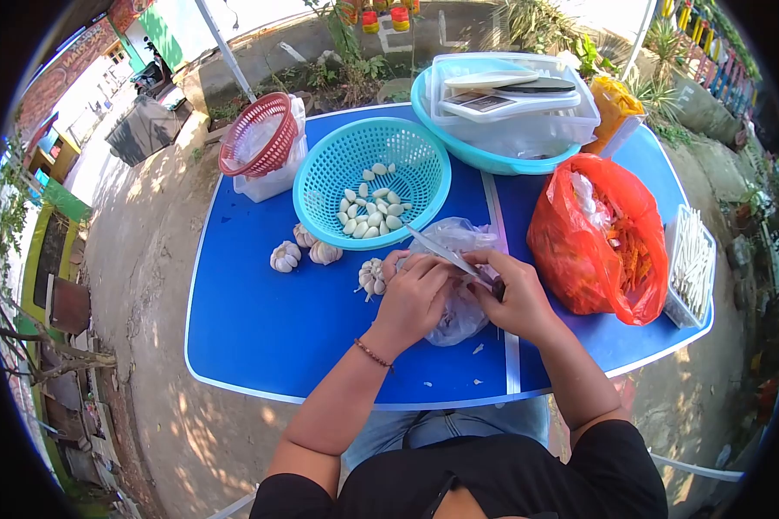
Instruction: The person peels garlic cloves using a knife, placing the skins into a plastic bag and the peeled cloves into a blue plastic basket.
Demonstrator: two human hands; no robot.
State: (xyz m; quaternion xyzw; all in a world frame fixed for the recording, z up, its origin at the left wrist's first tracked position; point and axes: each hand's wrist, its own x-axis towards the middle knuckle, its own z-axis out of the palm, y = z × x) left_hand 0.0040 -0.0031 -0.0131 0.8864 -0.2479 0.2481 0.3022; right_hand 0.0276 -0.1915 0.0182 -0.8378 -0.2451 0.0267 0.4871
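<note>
My right hand [519,298] is closed around the handle of a knife [440,248], its blade pointing up and left toward the basket. My left hand [417,294] is closed close to the blade; what its fingers hold is hidden. Beneath both hands lies a clear plastic bag [459,324]. A partly broken garlic bulb [371,278] rests just left of my left hand. Farther left sit more garlic bulbs [286,257]. Several peeled garlic cloves [375,209] lie in the turquoise plastic basket [320,164] beyond my hands.
On the blue table [260,333], a red plastic bag [571,268] and a box of cotton swabs [691,264] stand at right. A turquoise basin [493,162] with plastic containers is at the back, beside a yellow packet [614,108]. A red basket [260,134] stands back left.
</note>
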